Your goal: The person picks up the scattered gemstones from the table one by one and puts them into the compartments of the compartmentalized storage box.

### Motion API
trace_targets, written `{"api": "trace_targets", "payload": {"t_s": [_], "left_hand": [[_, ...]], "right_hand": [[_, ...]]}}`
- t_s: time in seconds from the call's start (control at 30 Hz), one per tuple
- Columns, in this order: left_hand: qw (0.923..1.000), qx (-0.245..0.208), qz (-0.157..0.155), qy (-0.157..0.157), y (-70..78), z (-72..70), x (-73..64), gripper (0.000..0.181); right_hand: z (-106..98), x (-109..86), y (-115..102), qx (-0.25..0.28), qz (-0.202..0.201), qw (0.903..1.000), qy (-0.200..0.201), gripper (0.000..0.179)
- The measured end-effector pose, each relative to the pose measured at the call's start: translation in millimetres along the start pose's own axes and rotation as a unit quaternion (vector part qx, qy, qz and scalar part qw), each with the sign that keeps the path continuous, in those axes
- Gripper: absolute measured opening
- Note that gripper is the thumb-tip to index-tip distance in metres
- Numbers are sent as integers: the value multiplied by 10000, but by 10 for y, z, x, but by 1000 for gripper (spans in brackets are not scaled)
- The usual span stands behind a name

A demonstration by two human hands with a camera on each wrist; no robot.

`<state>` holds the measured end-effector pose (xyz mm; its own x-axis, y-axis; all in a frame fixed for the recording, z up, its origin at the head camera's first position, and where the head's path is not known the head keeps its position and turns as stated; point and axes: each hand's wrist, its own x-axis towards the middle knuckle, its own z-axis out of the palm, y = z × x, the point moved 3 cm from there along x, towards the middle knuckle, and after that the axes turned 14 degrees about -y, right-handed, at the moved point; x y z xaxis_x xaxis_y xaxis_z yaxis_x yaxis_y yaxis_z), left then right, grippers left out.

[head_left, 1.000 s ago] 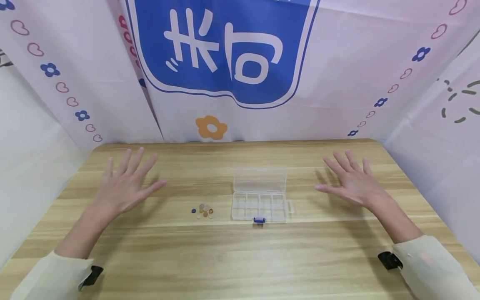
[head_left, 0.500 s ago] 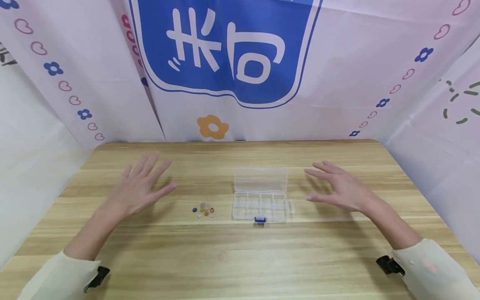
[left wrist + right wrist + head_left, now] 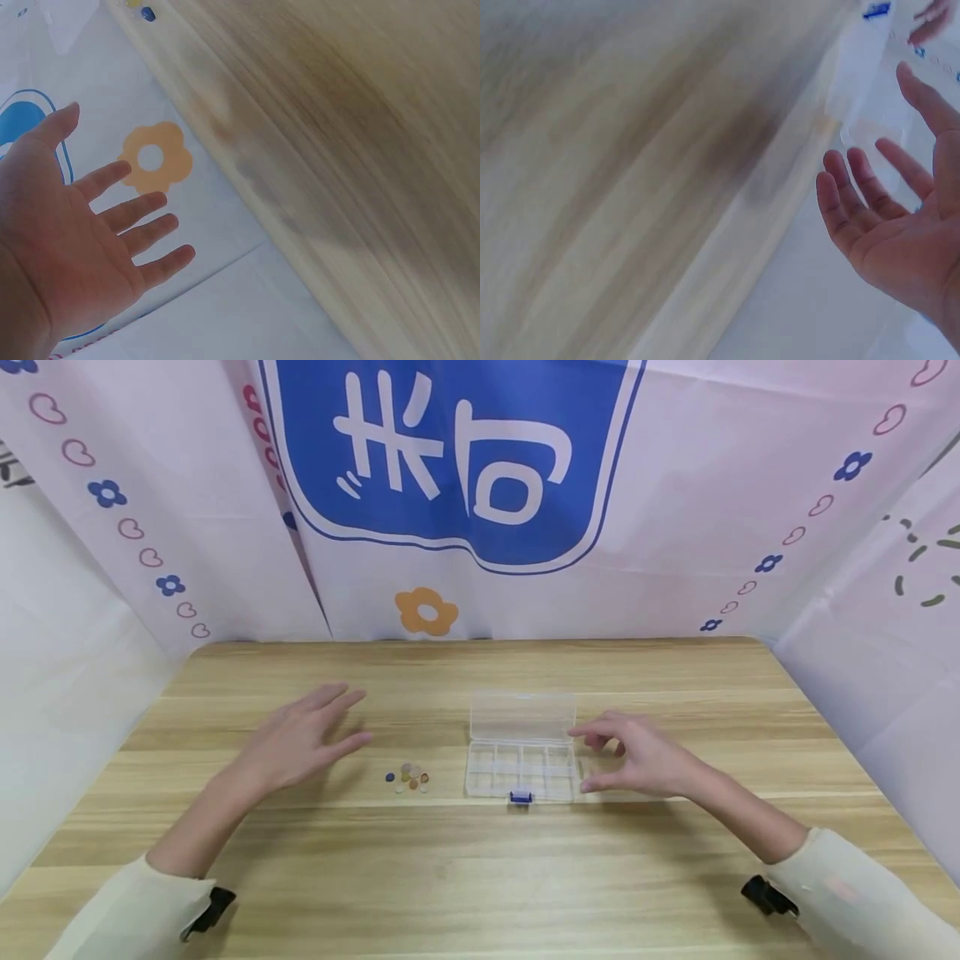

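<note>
A clear plastic divided box (image 3: 508, 770) lies on the table with its transparent lid (image 3: 522, 717) swung back. On its front edge is a blue latch (image 3: 521, 797). My right hand (image 3: 637, 758) is at the box's right side, fingers bent and thumb apart; whether the fingertips touch it I cannot tell. Left of the box lies a small cluster of coloured pebble-like pieces (image 3: 413, 784), among them a dark blue one (image 3: 390, 777). To their left, my left hand (image 3: 300, 742) hovers over the table with loosely extended fingers, holding nothing.
The wooden tabletop (image 3: 465, 877) ends at a printed cloth backdrop (image 3: 637, 585), with white cloth on both sides. A small clear tab (image 3: 585, 768) projects from the box's right end. A black wrist device (image 3: 768, 896) shows at the right sleeve.
My right hand has moved left to the box's right side, its spread fingers now bent. My left hand has moved right toward the pebble-like pieces. Box and pieces stay in place.
</note>
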<state>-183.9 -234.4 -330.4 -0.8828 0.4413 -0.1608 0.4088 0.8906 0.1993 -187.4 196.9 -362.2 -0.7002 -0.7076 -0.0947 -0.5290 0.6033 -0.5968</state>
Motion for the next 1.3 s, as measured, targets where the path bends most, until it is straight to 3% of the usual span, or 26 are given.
{"api": "trace_targets", "payload": {"t_s": [0.23, 0.57, 0.73, 0.97, 1.3], "left_hand": [[9998, -107, 135, -117, 65, 18, 27, 66], [9970, -640, 402, -174, 133, 62, 89, 55], [9936, -958, 561, -216, 160, 108, 144, 49], [9826, -1479, 1085, -305, 179, 200, 241, 35], [9779, -1599, 1217, -576, 264, 289, 306, 25]], "right_hand": [[96, 87, -17, 346, 29, 9994, -3, 67], [140, 141, -30, 526, 26, 9985, -167, 63], [151, 158, -14, 719, 63, 9972, -210, 62], [152, 183, 7, 922, 179, 9954, -196, 62], [161, 179, 20, 1092, 276, 9935, -189, 61]]}}
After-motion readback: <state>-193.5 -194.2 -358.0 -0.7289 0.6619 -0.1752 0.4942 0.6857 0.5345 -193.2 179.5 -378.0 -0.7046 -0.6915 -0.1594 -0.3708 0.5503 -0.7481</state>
